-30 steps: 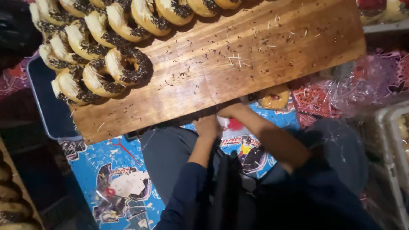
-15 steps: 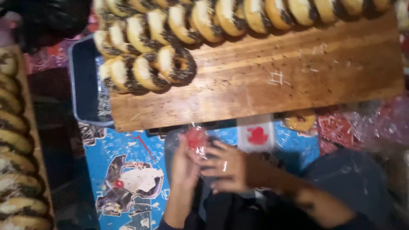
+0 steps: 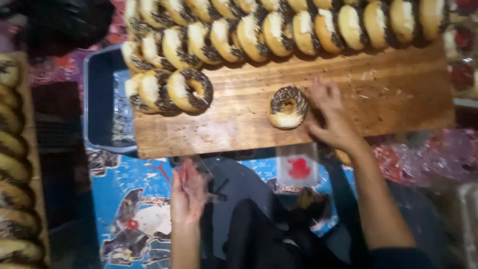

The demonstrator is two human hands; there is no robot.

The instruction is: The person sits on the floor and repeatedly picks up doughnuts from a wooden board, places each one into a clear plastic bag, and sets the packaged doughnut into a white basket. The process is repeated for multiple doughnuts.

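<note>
right hand [image 3: 331,117]: grip loose beside 1 lone doughnut [image 3: 287,106] | left hand [image 3: 187,194]: grips 1 clear bag [image 3: 199,167]

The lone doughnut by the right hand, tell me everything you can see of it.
The doughnut is a ring with a pale golden crust, topped with dark sprinkles over most of its upper face and bare at its near edge. It lies flat on the wooden board, apart from the stacked rows of doughnuts behind it. The right hand rests beside it, fingers at its right edge.
</note>
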